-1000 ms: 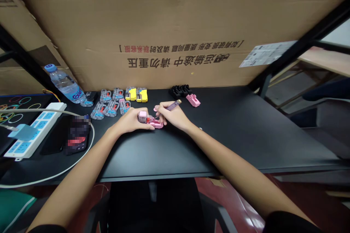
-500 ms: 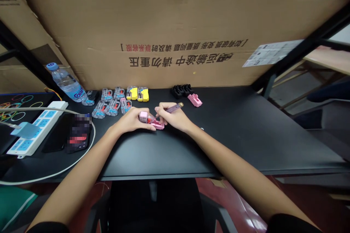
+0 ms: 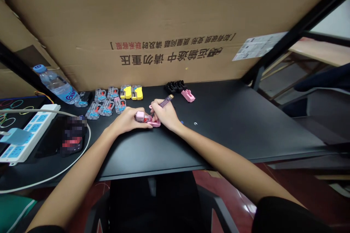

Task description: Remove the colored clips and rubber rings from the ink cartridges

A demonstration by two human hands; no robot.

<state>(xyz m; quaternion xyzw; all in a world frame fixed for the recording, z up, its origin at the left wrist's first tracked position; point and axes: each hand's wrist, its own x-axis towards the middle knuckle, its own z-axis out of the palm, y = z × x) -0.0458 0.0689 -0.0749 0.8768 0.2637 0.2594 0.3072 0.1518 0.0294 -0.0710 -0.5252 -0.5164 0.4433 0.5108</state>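
Observation:
My left hand (image 3: 125, 121) grips a pink and clear plastic assembly (image 3: 144, 117), which rests on the black desktop. My right hand (image 3: 164, 115) is shut on a small screwdriver with a translucent purple handle (image 3: 165, 101). Its tip points down into the assembly, and my fingers hide the tip. Both hands are close together, and a flat pink part (image 3: 155, 124) shows beneath them. Behind my hands lie several clear plastic units with red and blue parts (image 3: 106, 107), several yellow-backed units (image 3: 130, 93), a black plastic piece (image 3: 175, 87) and a pink piece (image 3: 188, 96).
A black desk (image 3: 218, 134) holds a water bottle (image 3: 56, 86), a white power strip (image 3: 27, 136), a pixelated phone (image 3: 73, 134) and a pale cable (image 3: 68, 173). A large cardboard sheet (image 3: 123, 18) stands behind. Small bits lie right of my hands.
The screwdriver handle now tilts more steeply upward, and my right hand has shifted slightly toward my left hand. The whole view has moved a little left and up.

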